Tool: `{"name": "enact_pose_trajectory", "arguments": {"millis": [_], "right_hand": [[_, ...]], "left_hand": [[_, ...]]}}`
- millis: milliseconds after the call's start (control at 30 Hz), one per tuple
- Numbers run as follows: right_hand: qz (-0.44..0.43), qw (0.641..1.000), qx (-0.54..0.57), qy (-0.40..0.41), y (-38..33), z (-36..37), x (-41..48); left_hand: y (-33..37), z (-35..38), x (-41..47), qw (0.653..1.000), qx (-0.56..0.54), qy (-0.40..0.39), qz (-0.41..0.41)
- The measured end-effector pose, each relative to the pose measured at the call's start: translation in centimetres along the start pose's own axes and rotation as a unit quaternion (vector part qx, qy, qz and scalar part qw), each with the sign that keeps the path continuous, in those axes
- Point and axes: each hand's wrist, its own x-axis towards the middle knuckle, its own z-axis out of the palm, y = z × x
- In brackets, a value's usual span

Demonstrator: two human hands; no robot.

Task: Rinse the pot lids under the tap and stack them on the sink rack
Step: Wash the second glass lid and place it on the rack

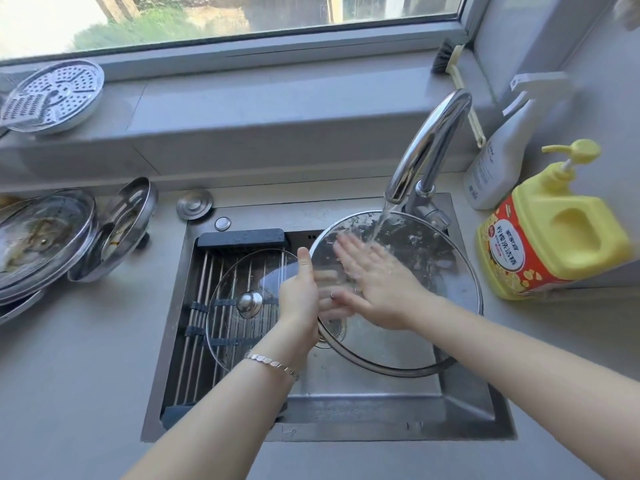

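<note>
Because our flat right hand (374,289) rubs the lid (436,268) under the tap (429,140), our left hand (298,296) grips its nine-o'clock rim.

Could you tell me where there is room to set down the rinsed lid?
Roll-up steel rack: only narrow strips bare left of the small steel-knobbed glass lid. Grey counter fronting the steel sink: bare. Left counter: crowded with dirty steel-rimmed lids.

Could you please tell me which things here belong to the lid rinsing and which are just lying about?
Job: held lid under the tap, left hand gripping, right hand flat on it; racked lid; rack; dirty lids on counter.
Idle: soap bottle, spray bottle, brush, steamer plate.
</note>
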Motion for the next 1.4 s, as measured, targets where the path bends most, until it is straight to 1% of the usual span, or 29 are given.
{"name": "enact_pose_trajectory", "arguments": {"millis": [67,133,233,300,367,433,467,500,533,600,633,667,700,733,767,800,833,867,900,933,967,1000,1067,1133,1200,1233,1300,1333,1400], "right_hand": [[0.069,0.998,-0.017,-0.002,2.0,0.0,0.4],[0.107,0.994,-0.017,-0.012,3.6,0.6,-0.2],[0.120,0.991,-0.010,-0.062,3.8,1.7,-2.4],[0.127,0.990,0.010,-0.065,3.4,1.7,-3.8],[0.160,0.985,0.062,0.008,3.3,1.8,-5.0],[0.241,0.951,0.158,0.109,3.7,2.3,-5.9],[0.295,0.922,0.220,0.118,3.9,2.5,-6.2],[0.346,0.882,0.308,0.091,4.1,2.7,-6.4],[0.382,0.823,0.418,0.051,4.2,2.9,-6.5],[0.404,0.644,0.650,0.004,4.2,2.5,-6.7],[0.398,0.579,0.712,0.006,4.3,2.0,-6.9],[0.393,0.558,0.731,0.010,4.6,1.6,-7.1],[0.396,0.563,0.725,0.014,5.0,1.1,-7.4],[0.400,0.585,0.705,0.020,5.4,0.6,-7.6],[0.407,0.607,0.683,0.026,5.6,-0.2,-7.8],[0.413,0.629,0.658,0.027,5.6,-1.2,-8.0],[0.418,0.648,0.636,0.029,5.6,-2.1,-8.1],[0.420,0.667,0.615,0.032,5.5,-3.0,-8.1],[0.419,0.685,0.594,0.037,5.4,-3.9,-8.0],[0.418,0.701,0.576,0.046,5.3,-4.4,-7.8],[0.420,0.713,0.559,0.052,5.1,-4.9,-7.5],[0.424,0.725,0.540,0.056,4.9,-5.3,-7.0],[0.430,0.753,0.494,0.064,4.4,-6.1,-5.8],[0.421,0.800,0.423,0.061,4.0,-6.9,-4.5],[0.410,0.834,0.366,0.044,3.4,-7.6,-3.3],[0.399,0.842,0.362,0.041,3.0,-7.9,-2.8],[0.369,0.837,0.400,0.054,2.4,-7.8,-1.5],[0.351,0.828,0.433,0.067,2.2,-7.6,-1.0],[0.318,0.802,0.498,0.085,1.7,-7.2,-0.4]], "left_hand": [[0.2,-0.4,-0.1,1.000,-0.012,-0.009,0.002],[0.5,-1.1,0.3,1.000,-0.023,0.002,0.002],[0.6,-1.9,0.8,0.999,-0.031,0.040,0.010],[0.6,-2.1,0.8,0.999,-0.011,0.041,0.011],[0.4,-2.2,0.7,0.999,0.008,0.039,0.008],[0.4,-2.3,1.0,0.999,0.015,0.041,0.001],[0.3,-2.4,1.2,0.999,0.016,0.037,-0.007],[0.1,-2.6,1.6,0.999,0.013,0.031,-0.020],[-0.2,-2.8,1.9,0.999,0.007,0.022,-0.039],[-1.1,-2.9,2.5,0.995,-0.007,-0.012,-0.095],[-1.7,-2.8,2.6,0.992,-0.012,-0.031,-0.124],[-2.2,-2.6,2.6,0.988,-0.022,-0.046,-0.146],[-2.8,-2.2,2.7,0.985,-0.030,-0.051,-0.165],[-3.4,-1.8,2.8,0.984,-0.026,-0.042,-0.174],[-3.9,-1.3,2.7,0.987,0.033,-0.022,-0.158],[-4.5,-0.8,2.7,0.979,0.158,0.000,-0.126],[-5.0,-0.1,2.6,0.948,0.308,0.009,-0.076],[-5.4,0.6,2.1,0.901,0.433,0.001,-0.014],[-5.8,1.4,1.6,0.859,0.509,-0.031,0.038],[-5.8,2.5,0.7,0.833,0.541,-0.074,0.083],[-5.7,3.4,-0.1,0.823,0.542,-0.117,0.123],[-5.2,4.3,-1.2,0.825,0.518,-0.157,0.159],[-4.1,5.4,-2.8,0.855,0.427,-0.219,0.198],[-2.7,5.8,-4.2,0.865,0.363,-0.255,0.232],[-2.1,5.5,-4.5,0.854,0.379,-0.226,0.277],[-2.1,5.2,-4.2,0.850,0.391,-0.188,0.300],[-1.9,4.5,-3.3,0.854,0.380,-0.120,0.334],[-1.6,4.1,-2.7,0.869,0.356,-0.104,0.329],[-0.5,3.4,-1.6,0.927,0.238,-0.094,0.275]]}}
